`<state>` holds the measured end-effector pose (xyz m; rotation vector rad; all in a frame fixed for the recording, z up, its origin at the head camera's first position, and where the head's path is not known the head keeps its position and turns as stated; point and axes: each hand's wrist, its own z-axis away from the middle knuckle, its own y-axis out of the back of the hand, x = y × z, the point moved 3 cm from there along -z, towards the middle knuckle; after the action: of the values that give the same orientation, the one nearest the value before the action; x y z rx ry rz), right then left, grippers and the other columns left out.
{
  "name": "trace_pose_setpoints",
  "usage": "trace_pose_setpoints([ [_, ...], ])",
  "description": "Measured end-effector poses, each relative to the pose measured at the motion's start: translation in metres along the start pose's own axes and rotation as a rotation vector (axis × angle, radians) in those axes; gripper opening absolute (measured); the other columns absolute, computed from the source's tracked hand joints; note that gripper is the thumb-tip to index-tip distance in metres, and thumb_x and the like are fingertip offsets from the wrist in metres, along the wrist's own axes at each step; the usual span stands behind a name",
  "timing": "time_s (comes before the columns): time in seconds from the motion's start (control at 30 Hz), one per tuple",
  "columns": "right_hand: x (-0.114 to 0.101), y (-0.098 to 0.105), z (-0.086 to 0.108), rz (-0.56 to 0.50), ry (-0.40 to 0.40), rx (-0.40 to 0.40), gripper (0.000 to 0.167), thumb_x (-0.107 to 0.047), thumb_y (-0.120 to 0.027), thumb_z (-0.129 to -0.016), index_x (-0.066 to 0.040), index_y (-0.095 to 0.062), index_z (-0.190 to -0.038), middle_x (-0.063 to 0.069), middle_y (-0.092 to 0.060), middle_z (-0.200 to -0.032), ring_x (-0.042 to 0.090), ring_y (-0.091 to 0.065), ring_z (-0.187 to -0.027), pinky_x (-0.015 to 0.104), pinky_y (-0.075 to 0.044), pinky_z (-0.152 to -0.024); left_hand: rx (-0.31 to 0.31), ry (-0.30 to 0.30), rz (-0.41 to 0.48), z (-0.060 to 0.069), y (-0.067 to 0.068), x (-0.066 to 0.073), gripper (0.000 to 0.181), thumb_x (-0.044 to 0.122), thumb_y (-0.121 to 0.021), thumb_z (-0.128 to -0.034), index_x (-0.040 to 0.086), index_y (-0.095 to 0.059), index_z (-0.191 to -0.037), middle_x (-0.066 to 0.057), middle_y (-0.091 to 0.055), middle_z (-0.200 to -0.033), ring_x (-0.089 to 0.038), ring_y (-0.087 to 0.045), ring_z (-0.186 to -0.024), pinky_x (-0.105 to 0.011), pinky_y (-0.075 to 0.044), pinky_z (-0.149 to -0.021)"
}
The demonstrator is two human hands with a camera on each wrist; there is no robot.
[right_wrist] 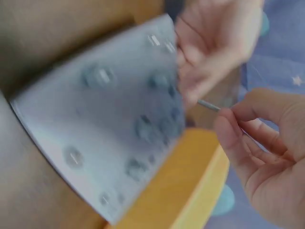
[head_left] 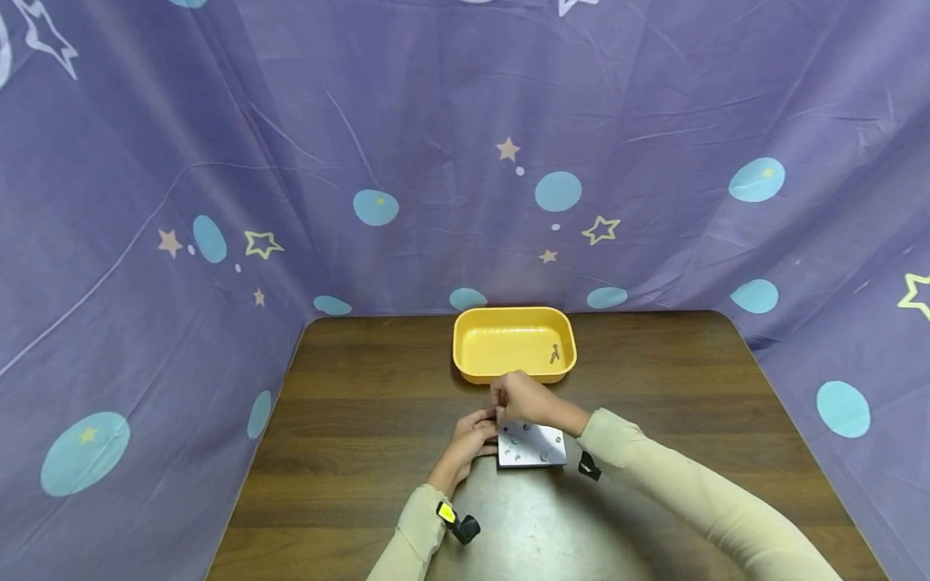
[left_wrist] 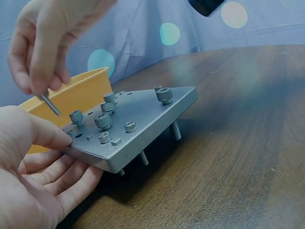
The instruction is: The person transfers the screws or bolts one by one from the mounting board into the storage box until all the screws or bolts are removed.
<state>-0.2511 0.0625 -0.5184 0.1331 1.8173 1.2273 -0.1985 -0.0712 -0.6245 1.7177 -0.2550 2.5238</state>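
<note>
A metal plate (head_left: pixel 534 445) is in front of the person, above the wooden worktop (head_left: pixel 349 452). Socket-head screws (left_wrist: pixel 102 120) of several sizes stand in its upper face, their heads proud of the surface, and threaded shanks (left_wrist: pixel 176 130) stick out below its underside. Some bare holes also show along the plate's left part.

The left hand (head_left: pixel 468 440) grasps the plate by its left edge, with the thumb on the upper face near the rim and the other fingers spread below and beside that edge. The right hand (head_left: pixel 529 399) is over the plate's far left corner, pinching a slim metal screw (left_wrist: pixel 50 105) between thumb and fingertips. The screw slants down toward the plate's left edge, its lower end clear of the holes and close to the left thumb; its head is hidden by the fingers.

Just beyond the plate sits a yellow tray (head_left: pixel 512 317), with a few small loose fasteners (head_left: pixel 555 353) lying inside it; their exact number is too small to tell. Farther behind the plate hangs a purple curtain (head_left: pixel 450 121) printed with stars and blue spots. Pale sleeves (head_left: pixel 676 476) cover both arms on the plate's near side.
</note>
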Motion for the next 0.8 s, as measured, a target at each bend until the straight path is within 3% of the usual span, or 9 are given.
trace_pose_setpoints([
  [0.23,0.013,0.048,-0.019,0.009,-0.025,0.049,0.008,0.005,-0.074,-0.08,-0.001,-0.074,-0.076,0.003,-0.073,-0.071,0.006,-0.063,-0.067,0.02,-0.055,-0.065,-0.003,0.007,0.011,0.0,-0.001,0.0,0.051,0.006,-0.06,-0.0957,-0.009,-0.048,-0.143,-0.02,-0.067,-0.12,-0.012,-0.064,-0.089,-0.03,-0.061,-0.074],
  [0.43,0.036,0.082,-0.039,0.019,-0.114,0.035,0.011,0.006,-0.071,-0.084,0.0,-0.075,-0.076,0.008,-0.074,-0.073,0.012,-0.065,-0.062,0.025,-0.054,-0.061,-0.001,0.035,0.028,-0.004,0.003,-0.002,0.05,0.006,-0.061,-0.0961,-0.007,-0.049,-0.143,-0.02,-0.067,-0.121,-0.013,-0.064,-0.091,-0.029,-0.061,-0.075],
  [0.6,0.054,0.097,-0.053,0.061,-0.225,-0.024,0.016,0.003,-0.071,-0.087,-0.004,-0.076,-0.074,0.014,-0.076,-0.074,0.025,-0.071,-0.063,0.028,-0.057,-0.058,-0.007,0.076,0.061,-0.007,0.006,-0.007,0.052,0.008,-0.064,-0.095,-0.005,-0.05,-0.143,-0.015,-0.068,-0.119,-0.016,-0.065,-0.093,-0.031,-0.061,-0.079],
  [0.8,0.073,0.103,-0.068,0.048,-0.323,-0.118,0.01,0.004,-0.068,-0.087,0.004,-0.078,-0.083,0.018,-0.075,-0.075,0.035,-0.074,-0.068,0.035,-0.062,-0.06,-0.015,0.085,0.115,-0.008,0.008,-0.01,0.053,0.009,-0.067,-0.0944,-0.003,-0.052,-0.144,-0.011,-0.069,-0.114,-0.016,-0.065,-0.093,-0.033,-0.061,-0.081],
])
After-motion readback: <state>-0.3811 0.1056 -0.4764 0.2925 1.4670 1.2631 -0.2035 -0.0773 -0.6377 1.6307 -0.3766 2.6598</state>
